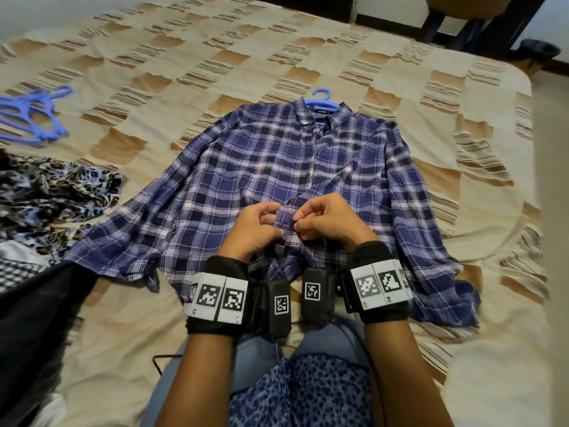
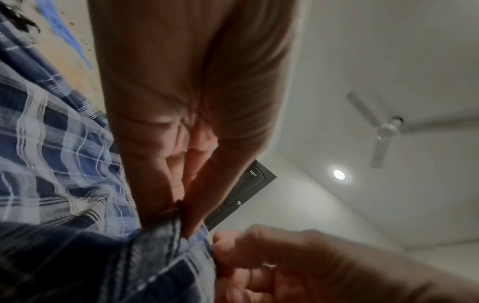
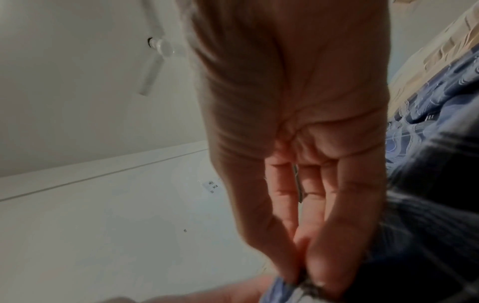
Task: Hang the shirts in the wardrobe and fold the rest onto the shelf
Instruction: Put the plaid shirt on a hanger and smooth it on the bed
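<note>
Shirt [image 1: 277,167]: flat on bed [image 1: 215,63], centre of frame, on hanger [image 1: 321,100].
Left hand [image 1: 258,224]: grip pinching shirt front.
Right hand [image 1: 329,221]: grip pinching same fold.

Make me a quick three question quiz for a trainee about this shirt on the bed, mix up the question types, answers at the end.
1. True or false: the plaid shirt already has a hanger at its collar.
2. Multiple choice: what are the left hand and right hand doing? A) lifting the hanger B) pinching the shirt's front placket near the hem C) resting flat on the bed
3. Fill in: the spare hangers lie on the bed to the person's ____.

Key: 1 true. 2 B. 3 left.
</note>
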Demonstrator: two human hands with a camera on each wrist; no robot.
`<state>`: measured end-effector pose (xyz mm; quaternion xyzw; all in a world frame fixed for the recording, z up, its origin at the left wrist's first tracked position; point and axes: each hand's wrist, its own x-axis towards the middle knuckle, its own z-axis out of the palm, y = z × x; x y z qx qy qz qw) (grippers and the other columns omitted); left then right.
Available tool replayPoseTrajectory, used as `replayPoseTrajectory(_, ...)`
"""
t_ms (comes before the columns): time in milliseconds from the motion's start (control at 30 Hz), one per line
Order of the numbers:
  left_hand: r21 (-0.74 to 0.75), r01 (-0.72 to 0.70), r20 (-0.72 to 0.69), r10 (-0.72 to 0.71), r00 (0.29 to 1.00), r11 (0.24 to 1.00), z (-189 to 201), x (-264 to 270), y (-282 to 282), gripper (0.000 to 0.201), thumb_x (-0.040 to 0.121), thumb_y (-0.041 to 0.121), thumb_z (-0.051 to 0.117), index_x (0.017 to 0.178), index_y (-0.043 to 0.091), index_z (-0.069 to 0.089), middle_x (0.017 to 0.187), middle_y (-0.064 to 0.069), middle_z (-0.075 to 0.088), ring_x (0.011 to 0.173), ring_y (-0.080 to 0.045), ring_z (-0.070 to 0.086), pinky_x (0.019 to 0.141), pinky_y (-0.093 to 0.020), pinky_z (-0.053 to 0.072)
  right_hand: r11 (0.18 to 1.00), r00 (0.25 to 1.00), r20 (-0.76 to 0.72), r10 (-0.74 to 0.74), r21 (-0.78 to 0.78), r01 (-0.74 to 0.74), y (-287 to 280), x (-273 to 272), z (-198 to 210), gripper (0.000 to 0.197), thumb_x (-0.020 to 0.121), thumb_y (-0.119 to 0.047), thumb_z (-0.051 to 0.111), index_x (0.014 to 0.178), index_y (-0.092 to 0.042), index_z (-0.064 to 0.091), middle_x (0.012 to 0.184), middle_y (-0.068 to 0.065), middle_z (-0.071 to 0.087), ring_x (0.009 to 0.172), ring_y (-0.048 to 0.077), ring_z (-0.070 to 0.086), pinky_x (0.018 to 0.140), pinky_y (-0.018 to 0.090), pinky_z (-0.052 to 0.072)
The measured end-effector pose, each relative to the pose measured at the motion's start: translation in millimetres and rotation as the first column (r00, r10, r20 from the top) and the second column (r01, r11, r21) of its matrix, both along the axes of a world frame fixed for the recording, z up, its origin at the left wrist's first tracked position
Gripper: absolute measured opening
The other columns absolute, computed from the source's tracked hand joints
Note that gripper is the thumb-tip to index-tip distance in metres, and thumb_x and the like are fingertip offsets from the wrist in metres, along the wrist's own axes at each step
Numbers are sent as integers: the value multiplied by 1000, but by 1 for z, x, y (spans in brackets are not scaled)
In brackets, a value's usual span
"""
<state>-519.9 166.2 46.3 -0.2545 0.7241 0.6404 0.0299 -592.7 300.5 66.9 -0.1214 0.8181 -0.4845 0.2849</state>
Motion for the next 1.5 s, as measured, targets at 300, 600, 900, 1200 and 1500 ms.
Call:
replayPoseTrajectory(300,-104,28,44,-23,999,994,-3,0,5,20,79,1,70,67,15,62,67,0,60,61,-9,53,63,-20,45,949,900,-409,152,314,-18,-7,7,13,12,74,3,64,72,-9,66,62,-3,56,61,10,53,65,24,46)
replayPoseTrajectory(600,-64,-175,-167,162,973,983,5,1,3,18,78,2,71,72,18,63,69,-4,65,64,-14,62,69,-26,51,997,961,-274,-25,66,45,-17,11,16,20,72,5,70,63,-12,63,66,11,65,70,29,69,74,43,58)
replayPoseTrajectory(900,129,-112,-105,126,986,985,14,4,7,22,75,-10,70,84,8,60,70,-4,60,53,-7,60,49,-11,48,991,930,-351,-104,43,126,-13,9,13,11,74,5,67,72,-6,67,64,9,65,65,24,68,70,35,58)
replayPoseTrajectory(1200,-30,-82,-172,76,982,996,10,4,-1,33,77,-10,64,87,21,59,79,-7,53,73,-15,54,66,-24,48,1000,976,-218,-5,15,8,-17,12,16,17,73,8,70,70,-7,65,70,20,68,65,29,70,75,45,58)
replayPoseTrajectory(1500,-8,-106,-262,100,960,994,5,2,1,23,86,-2,61,106,6,68,98,-8,68,83,-9,63,78,-19,52,988,971,-185,-154,-20,153,-15,10,10,24,75,9,65,65,-13,64,67,18,67,64,28,69,74,45,59)
